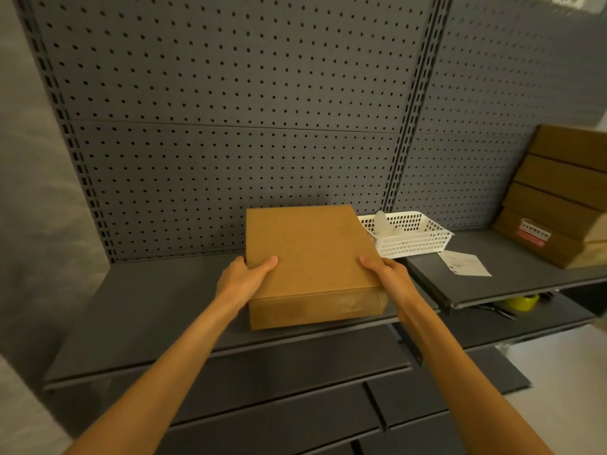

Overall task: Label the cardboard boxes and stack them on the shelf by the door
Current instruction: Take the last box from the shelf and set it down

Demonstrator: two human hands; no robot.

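Note:
A plain brown cardboard box [312, 254] lies flat on the dark grey shelf [157, 310], its front edge near the shelf's lip. My left hand [244, 279] grips its near left corner, thumb on the lid. Across from it, my right hand [389, 277] grips the near right corner, thumb on top as well. No label shows on the lid or the front face. A stack of several cardboard boxes [558, 195] stands at the far right on the neighbouring shelf; the lowest visible one carries a red and white label [532, 236].
A white perforated plastic basket [410, 236] sits just right of the held box. A white paper sheet [464, 263] lies in front of it. A yellow tape roll [522, 302] and a dark tool lie on the shelf below. Pegboard backs the shelves.

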